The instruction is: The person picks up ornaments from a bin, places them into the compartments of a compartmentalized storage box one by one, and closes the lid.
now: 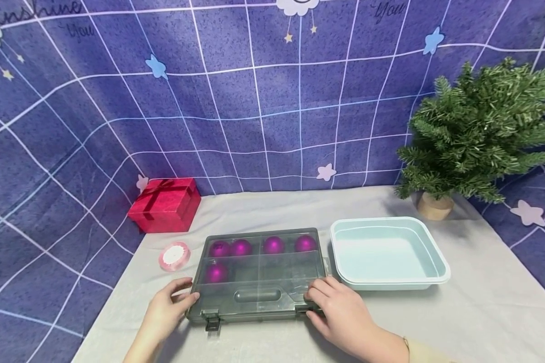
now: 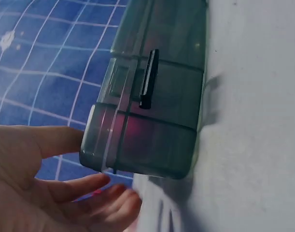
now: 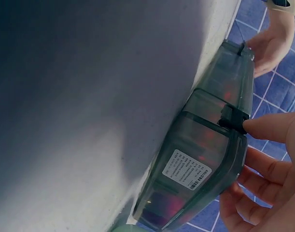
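Observation:
A dark translucent plastic storage box (image 1: 254, 295) lies with its lid down on the table, purple ball ornaments (image 1: 273, 245) showing through it. Its front-left latch (image 1: 212, 322) sticks outward, unfastened. My left hand (image 1: 165, 307) rests at the left front corner, thumb on the lid's edge and loosely bent fingers beside the left side. At the front-right latch (image 3: 233, 118), my right hand (image 1: 340, 310) has its thumb against the latch and its curled fingers on the lid. In the head view that hand partly covers this latch.
Right of the box stands a light blue plastic basin (image 1: 390, 254). A small artificial pine tree (image 1: 477, 131) on a wooden base is at the back right. A red gift box (image 1: 165, 206) sits at the back left, with a pink ribbon roll (image 1: 174, 256) in front of it.

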A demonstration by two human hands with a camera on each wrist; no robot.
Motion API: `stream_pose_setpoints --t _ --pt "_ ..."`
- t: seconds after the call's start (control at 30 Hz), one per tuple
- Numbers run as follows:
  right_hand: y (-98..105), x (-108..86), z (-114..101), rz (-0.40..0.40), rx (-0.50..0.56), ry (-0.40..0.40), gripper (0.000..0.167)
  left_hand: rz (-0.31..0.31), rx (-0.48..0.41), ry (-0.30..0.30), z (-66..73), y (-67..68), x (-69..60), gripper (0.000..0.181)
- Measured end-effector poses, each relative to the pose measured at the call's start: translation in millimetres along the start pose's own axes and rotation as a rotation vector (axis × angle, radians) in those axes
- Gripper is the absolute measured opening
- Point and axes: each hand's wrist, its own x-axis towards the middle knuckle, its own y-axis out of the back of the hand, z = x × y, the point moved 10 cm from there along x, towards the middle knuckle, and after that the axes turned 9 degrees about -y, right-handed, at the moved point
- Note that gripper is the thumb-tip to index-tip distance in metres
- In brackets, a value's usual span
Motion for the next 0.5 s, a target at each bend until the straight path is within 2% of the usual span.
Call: stream_pose_setpoints --t 0.1,0.2,0.5 --pt "0.8 0.1 0.2 0.0 -0.002 -0.001 0.026 -0.05 -0.228 0.137 -17.3 -8.8 -1.6 0.05" --pt "0.5 -0.1 0.1 0.002 -0.005 0.001 0.026 -0.054 -0.319 0.193 -25.5 -11.7 -2.4 0.052" --pt "-0.7 -0.8 1.3 0.001 -0.003 -0.02 0.026 -0.043 -0.314 0.211 -33.3 -12.0 0.3 0.054"
